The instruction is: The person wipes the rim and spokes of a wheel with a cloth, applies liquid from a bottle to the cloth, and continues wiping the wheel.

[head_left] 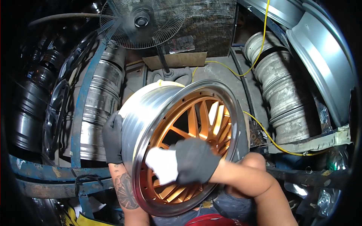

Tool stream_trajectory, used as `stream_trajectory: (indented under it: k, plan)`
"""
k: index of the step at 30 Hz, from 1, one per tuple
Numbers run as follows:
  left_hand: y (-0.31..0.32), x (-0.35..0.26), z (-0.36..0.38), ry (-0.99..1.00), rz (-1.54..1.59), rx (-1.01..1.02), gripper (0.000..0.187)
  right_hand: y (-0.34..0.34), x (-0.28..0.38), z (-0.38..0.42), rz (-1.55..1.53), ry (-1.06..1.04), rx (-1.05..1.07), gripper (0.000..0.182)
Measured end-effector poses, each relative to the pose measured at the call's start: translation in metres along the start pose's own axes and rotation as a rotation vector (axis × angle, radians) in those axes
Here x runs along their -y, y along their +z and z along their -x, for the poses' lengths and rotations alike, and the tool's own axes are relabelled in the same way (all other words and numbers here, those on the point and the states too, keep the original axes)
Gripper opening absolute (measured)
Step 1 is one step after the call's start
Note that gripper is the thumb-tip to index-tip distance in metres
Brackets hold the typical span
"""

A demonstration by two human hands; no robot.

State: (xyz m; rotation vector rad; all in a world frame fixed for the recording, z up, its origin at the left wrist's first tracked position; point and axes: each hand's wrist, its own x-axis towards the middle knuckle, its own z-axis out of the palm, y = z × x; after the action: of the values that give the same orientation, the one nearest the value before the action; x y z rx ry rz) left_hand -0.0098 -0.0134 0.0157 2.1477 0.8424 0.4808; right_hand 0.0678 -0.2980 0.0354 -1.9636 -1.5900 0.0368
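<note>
A car wheel rim (pixel 230 101) with bronze spokes and a polished metal lip rests tilted over my lap, its face turned toward me. My left hand (pixel 113 137), in a dark glove, grips the rim's barrel at the left side. In front of the spokes, my gloved right hand (pixel 198 162) is closed around a white cloth (pixel 162 165) and is slightly smeared by motion. The cloth lies over the lower left of the rim's face, close to the lip. A pale yellow band runs along the barrel's far edge.
Stacked metal rims (pixel 100 90) stand at the left, more grey rims (pixel 283 86) at the right. A pedestal fan (pixel 141 22) stands ahead. A yellow cable (pixel 264 132) trails along the right. Blue metal frames (pixel 45 169) border both sides.
</note>
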Motion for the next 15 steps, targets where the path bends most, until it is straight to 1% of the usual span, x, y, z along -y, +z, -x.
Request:
stream_trajectory:
  k: [1,2,4,5,6,7,8,9,10,12,13,15]
  plan:
    - [-0.001,0.004,0.001,0.048,-0.036,0.001,0.038,-0.013,-0.015,-0.008,-0.029,0.010,-0.180,0.022]
    - [0.000,0.011,-0.001,0.096,-0.051,-0.044,0.038,-0.022,-0.026,-0.014,-0.054,0.017,-0.362,0.024]
    - [0.005,0.024,-0.003,0.187,-0.063,-0.136,0.037,-0.024,-0.039,-0.007,0.238,0.051,-0.218,0.023]
    - [0.007,0.021,-0.003,0.233,-0.062,-0.158,0.035,-0.031,-0.040,-0.009,0.395,0.066,-0.136,0.024]
    - [0.008,0.015,-0.003,0.172,-0.053,-0.137,0.034,-0.022,-0.012,-0.008,0.200,0.046,-0.105,0.020]
    - [0.003,-0.002,0.003,0.106,-0.045,-0.106,0.034,0.014,0.008,-0.005,0.064,-0.160,-0.459,0.019]
    - [0.003,-0.011,0.006,0.042,-0.043,-0.071,0.033,0.023,0.023,0.006,-0.024,-0.155,-0.317,0.015]
    - [0.007,-0.007,0.004,0.086,-0.018,-0.095,0.033,0.032,0.038,0.016,-0.109,-0.136,-0.177,0.013]
    - [0.009,-0.005,0.001,0.081,-0.022,-0.061,0.033,0.025,0.044,0.015,-0.024,-0.117,0.000,0.015]
    - [0.002,0.002,-0.003,0.063,-0.044,-0.011,0.034,-0.001,-0.002,0.005,-0.144,-0.081,-0.129,0.016]
    - [0.007,0.001,0.000,0.216,-0.035,-0.115,0.036,0.001,-0.004,0.003,-0.123,-0.012,-0.115,0.017]
    - [0.003,0.009,-0.001,0.207,-0.103,-0.133,0.037,0.000,-0.007,0.000,-0.062,0.130,-0.076,0.024]
